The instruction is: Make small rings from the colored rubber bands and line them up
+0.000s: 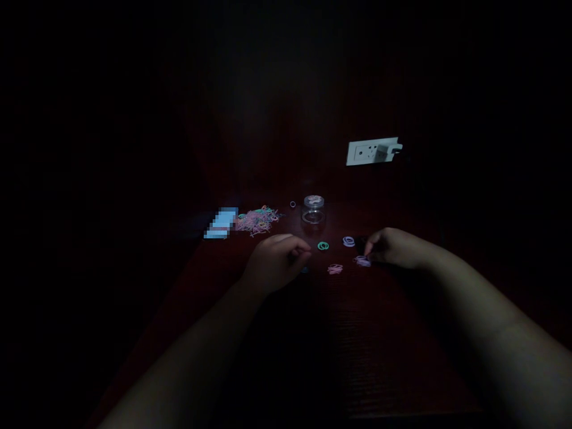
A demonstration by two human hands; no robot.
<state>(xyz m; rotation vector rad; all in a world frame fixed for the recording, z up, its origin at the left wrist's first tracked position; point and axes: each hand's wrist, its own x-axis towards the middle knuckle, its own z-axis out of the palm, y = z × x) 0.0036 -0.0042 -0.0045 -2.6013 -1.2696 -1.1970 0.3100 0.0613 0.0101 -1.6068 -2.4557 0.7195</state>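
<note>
My left hand (280, 261) is over the middle of the dark red table, thumb and forefinger tips nearly together; anything between them is too small to make out. Beside its fingertips lies a cluster of green rubber bands (323, 245). A bit of blue band (304, 270) shows below that hand. My right hand (389, 247) has its fingers pinched down at a small pile of pale purple rubber bands (362, 261). Another group of lavender bands (348, 241) sits just behind, and pink bands (335, 269) lie to the left.
A large tangled heap of mixed rubber bands (258, 220) lies at the back left, next to a bright pixelated rectangle (221, 223). A lidded clear jar (313, 210) stands at the back, a single band (292, 204) near it. A wall socket (372, 151) holds a plug.
</note>
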